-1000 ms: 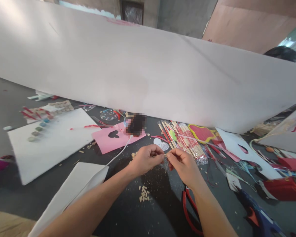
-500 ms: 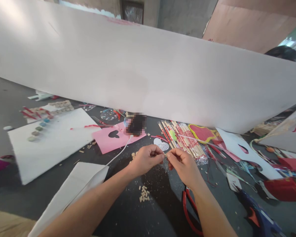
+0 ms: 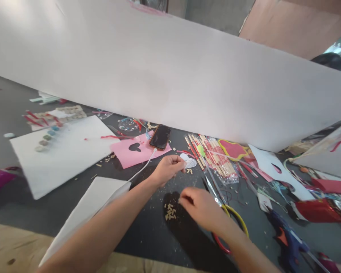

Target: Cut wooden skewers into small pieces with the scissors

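Note:
My left hand (image 3: 169,169) is closed in a pinch beside the white heart-shaped paper cutout (image 3: 189,161). Whatever sits between its fingertips is too small to make out. Lower and to the right, my right hand (image 3: 201,207) has its thumb and fingers curled together, slightly blurred; its fingertips are just right of a small pile of short wooden stick pieces (image 3: 169,212). Any piece in that pinch is hidden. Scissors (image 3: 224,208) with red and yellow handles lie beyond my right hand and partly under its forearm.
A phone (image 3: 160,137) on a white cable rests on pink paper (image 3: 122,153). Packaged chopsticks (image 3: 216,159) lie ahead, white boards (image 3: 65,151) at left, a glue gun (image 3: 291,242) and red can (image 3: 318,210) at right. A tall white panel (image 3: 173,76) closes off the back.
The hands were together on a small pale piece; now they are apart. My right hand has come down and nearer, beside the wooden pieces, baring more of the scissors. The view has tilted down.

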A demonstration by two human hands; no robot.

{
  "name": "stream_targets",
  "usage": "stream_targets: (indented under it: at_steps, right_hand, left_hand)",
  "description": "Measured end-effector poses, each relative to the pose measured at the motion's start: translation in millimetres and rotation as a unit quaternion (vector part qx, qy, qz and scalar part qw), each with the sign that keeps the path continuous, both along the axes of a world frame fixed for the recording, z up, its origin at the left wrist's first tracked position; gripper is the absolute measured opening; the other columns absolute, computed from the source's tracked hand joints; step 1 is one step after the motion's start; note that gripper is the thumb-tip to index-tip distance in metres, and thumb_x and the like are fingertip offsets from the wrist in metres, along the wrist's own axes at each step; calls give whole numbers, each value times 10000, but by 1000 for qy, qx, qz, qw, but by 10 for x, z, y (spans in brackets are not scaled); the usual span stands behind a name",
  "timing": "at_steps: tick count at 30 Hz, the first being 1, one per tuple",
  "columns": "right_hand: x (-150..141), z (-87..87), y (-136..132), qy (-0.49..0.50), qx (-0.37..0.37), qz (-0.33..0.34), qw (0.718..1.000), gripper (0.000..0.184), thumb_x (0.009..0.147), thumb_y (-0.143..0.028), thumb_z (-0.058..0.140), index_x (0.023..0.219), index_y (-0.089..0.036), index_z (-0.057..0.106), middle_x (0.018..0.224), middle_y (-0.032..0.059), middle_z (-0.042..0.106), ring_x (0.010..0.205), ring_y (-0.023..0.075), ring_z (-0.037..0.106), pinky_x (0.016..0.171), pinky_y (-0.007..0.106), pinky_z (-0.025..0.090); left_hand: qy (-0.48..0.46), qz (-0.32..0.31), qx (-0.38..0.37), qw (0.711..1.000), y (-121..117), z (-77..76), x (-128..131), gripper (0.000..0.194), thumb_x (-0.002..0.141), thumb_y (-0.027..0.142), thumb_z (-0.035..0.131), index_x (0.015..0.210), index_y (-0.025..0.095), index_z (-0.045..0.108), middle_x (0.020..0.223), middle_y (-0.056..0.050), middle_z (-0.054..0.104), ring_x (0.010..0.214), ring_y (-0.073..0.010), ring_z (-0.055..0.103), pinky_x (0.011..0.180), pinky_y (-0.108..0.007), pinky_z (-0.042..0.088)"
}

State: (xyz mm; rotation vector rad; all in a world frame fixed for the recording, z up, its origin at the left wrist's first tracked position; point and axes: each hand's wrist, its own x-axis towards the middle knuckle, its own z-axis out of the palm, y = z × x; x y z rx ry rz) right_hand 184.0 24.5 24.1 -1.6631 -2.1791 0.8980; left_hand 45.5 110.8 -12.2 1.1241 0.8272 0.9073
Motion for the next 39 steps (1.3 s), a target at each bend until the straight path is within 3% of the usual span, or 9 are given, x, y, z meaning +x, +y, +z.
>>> stream_targets:
  at_steps: [4, 7, 14, 17, 23, 29, 33, 36, 39]
  right_hand:
    - [-181, -155, -160, -67, -10, 25, 997, 161, 815, -224, 478, 751, -205, 625, 751, 20, 636, 709, 149, 574, 627, 240, 347]
    - [-154, -133, -230, -93, -6, 22, 995, 217, 857, -233, 414, 825, -209, 628, 809, 36, 640, 764, 158, 584, 668, 247, 368]
    - [534, -20, -635, -142, 74, -145, 976, 209, 860, -345, 406, 900, -245, 584, 896, 32, 656, 805, 178, 606, 703, 280, 445]
    - [820, -143, -847, -198, 94, -222, 950, 231, 833, -394, 427, 920, -235, 571, 926, 60, 649, 831, 211, 612, 715, 324, 468]
    - [937, -409, -924, -246, 110, -236, 934, 309, 779, -408, 486, 1004, -207, 552, 931, 90, 651, 829, 246, 624, 710, 365, 486]
    - [913, -385, -847, -192, 70, -324, 924, 319, 698, -388, 542, 985, -250, 538, 875, 54, 661, 760, 241, 640, 641, 356, 489]
    - [909, -287, -899, 27, 95, -403, 910, 388, 678, -456, 568, 984, -228, 502, 895, 77, 657, 793, 235, 641, 682, 338, 505]
    - [791, -231, -915, 157, 115, -392, 899, 645, 689, -411, 583, 1258, -216, 349, 1051, 108, 614, 874, 221, 622, 677, 294, 508]
    - [626, -214, -868, 120, 100, -352, 923, 836, 633, -355, 630, 1361, -247, 233, 1208, 98, 520, 1034, 242, 553, 790, 317, 485]
  left_hand:
    - [-5, -7, 3, 1000, -7, -5, 3, 216, 710, 351, 574, 704, 140, 530, 579, 26, 560, 382, -19, 304, 377, -161, 222]
    - [-5, -10, 8, 1000, -12, 3, 0, 224, 711, 359, 572, 697, 140, 532, 585, 25, 564, 387, -20, 306, 379, -160, 227]
    - [-3, -22, -5, 1000, -30, 12, -2, 222, 711, 356, 575, 678, 141, 526, 600, 18, 569, 395, -21, 311, 384, -160, 224]
    - [13, -37, -1, 999, -47, 26, 0, 220, 711, 361, 573, 688, 147, 533, 609, 17, 572, 405, -26, 319, 394, -162, 237]
    - [49, -69, 10, 996, -63, 31, 10, 266, 715, 413, 561, 720, 148, 540, 631, 0, 592, 417, -40, 317, 404, -166, 252]
    - [7, -92, 21, 995, -49, 7, 2, 282, 714, 414, 590, 747, 135, 563, 642, -11, 601, 428, -37, 316, 418, -173, 237]
    - [-42, -98, 11, 994, -57, 44, -5, 304, 703, 428, 619, 738, 129, 570, 642, -8, 586, 461, -41, 325, 446, -178, 253]
    - [-48, -107, 1, 993, -85, 75, 4, 320, 691, 440, 634, 733, 130, 567, 645, -8, 582, 474, -45, 337, 460, -183, 267]
    - [-56, -118, -6, 991, -115, 87, 20, 326, 682, 441, 647, 734, 129, 571, 642, -9, 585, 467, -42, 333, 456, -183, 260]
